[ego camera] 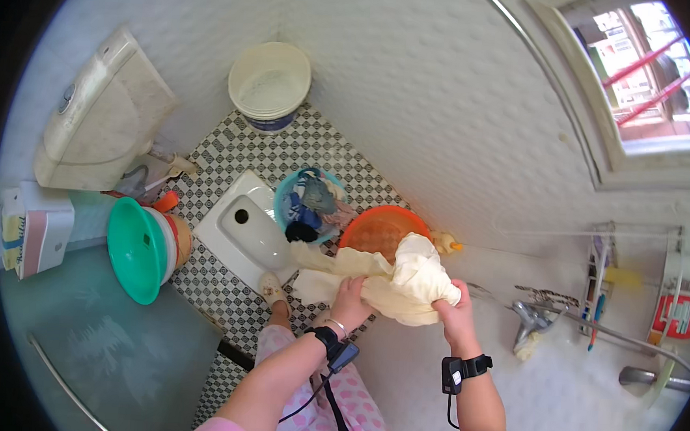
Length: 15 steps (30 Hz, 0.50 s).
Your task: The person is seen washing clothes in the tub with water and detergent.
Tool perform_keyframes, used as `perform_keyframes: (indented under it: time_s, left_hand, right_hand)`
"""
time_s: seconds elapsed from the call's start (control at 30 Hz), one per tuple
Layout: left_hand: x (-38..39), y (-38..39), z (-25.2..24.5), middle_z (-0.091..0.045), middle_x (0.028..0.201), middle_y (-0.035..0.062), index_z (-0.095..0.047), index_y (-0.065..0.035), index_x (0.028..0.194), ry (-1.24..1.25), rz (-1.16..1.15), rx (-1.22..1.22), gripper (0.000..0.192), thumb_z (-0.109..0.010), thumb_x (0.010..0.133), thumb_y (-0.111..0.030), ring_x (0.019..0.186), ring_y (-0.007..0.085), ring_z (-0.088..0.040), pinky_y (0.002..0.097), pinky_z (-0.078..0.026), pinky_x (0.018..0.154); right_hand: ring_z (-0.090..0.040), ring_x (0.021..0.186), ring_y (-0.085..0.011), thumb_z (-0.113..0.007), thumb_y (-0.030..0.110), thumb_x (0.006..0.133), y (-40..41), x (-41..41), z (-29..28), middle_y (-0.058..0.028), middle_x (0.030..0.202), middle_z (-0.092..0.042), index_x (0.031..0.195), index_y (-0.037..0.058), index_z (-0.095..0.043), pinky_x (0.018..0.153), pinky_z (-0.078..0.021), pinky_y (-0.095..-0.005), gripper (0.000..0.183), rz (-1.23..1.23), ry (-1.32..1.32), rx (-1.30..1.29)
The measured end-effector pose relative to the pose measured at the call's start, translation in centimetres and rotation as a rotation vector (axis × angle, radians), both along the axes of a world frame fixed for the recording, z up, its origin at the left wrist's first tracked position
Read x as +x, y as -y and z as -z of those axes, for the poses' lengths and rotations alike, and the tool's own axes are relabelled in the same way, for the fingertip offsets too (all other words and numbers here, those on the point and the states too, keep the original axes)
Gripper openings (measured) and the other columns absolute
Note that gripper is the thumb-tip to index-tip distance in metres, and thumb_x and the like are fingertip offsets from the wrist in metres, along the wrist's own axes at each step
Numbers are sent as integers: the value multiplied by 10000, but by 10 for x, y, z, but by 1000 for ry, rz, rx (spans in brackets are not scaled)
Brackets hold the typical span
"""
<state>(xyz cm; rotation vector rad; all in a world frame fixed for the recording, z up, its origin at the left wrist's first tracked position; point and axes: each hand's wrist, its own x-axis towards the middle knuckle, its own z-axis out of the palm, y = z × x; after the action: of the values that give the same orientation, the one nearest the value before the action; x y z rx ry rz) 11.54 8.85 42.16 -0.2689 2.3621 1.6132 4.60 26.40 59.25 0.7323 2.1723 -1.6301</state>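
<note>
A cream-coloured cloth garment [418, 273] hangs between my two hands, partly bunched and partly spread out to the left. My left hand [351, 308] grips its lower middle, and my right hand [454, 311] pinches the bunched right end. Just beyond the cloth stands an orange plastic basin [380, 226], its near side hidden by the fabric. Left of that, a light blue basin [284, 197] holds a heap of clothes [316, 196] in blue, grey, pink and black. Part of the garment overlaps the view of the squat toilet [249, 233].
A white bucket [270, 83] stands in the far corner on the checkered tile floor [338, 138]. Stacked basins, a green one [135, 250] outermost, lean at the left below a cistern [105, 118]. At the right are a wall tap [531, 324] and a wire rack [596, 278].
</note>
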Motion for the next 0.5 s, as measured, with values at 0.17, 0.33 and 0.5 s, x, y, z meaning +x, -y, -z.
perform_keyframes:
  time_s: [0.17, 0.33, 0.5]
  left_hand:
    - [-8, -64, -51, -603, 1107, 256, -567, 3, 1152, 346, 27, 387, 347, -537, 833, -132, 1033, 381, -588, 381, -478, 863]
    - [-6, -96, -90, -623, 1179, 174, -519, -33, 1265, 276, -93, 507, 376, -485, 899, -112, 1078, 253, -604, 335, -465, 890]
    - [-16, -116, -129, -641, 1068, 110, -507, -15, 1261, 92, 52, 433, 376, -510, 893, -92, 935, 168, -612, 287, -484, 817]
  right_hand:
    - [-569, 899, -145, -650, -11, 724, -84, 28, -29, -45, 1046, -570, 1164, 65, -444, 767, -479, -277, 492, 103, -78, -15]
    - [-576, 874, -142, -650, 108, 790, -134, 55, -27, -63, 1033, -585, 1197, 56, -438, 662, -481, -284, 462, 244, -8, -56]
    - [-588, 840, -117, -602, 288, 904, -179, 88, -11, -14, 1027, -606, 1241, 108, -485, 623, -478, -274, 399, 292, 38, -47]
